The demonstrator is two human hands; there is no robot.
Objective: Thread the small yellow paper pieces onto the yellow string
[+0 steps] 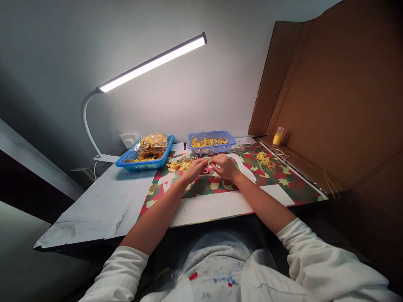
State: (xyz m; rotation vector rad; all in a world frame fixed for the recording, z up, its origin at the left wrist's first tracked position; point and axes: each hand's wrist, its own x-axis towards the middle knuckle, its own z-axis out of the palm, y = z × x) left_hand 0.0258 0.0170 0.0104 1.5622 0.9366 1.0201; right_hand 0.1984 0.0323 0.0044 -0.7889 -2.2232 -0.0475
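My left hand [197,168] and my right hand [223,166] meet over the middle of the patterned table cover [214,184]. Both have their fingers pinched, nearly touching each other. Whatever lies between the fingertips is too small to make out. A small pink-red object [206,171] shows just below the fingertips. Beside my left hand lies a loose pile of yellow pieces [179,165]. Right of my right hand is a bunch of yellow pieces with thin strings [265,160].
A blue basket [143,166] with yellow-brown pieces and a clear plastic bag stands back left. Behind my hands is a periwinkle basket [211,148] of yellow pieces. A lit lamp [151,63] reaches overhead. Cardboard [330,92] walls the right side, near a small yellow-filled bottle [277,137].
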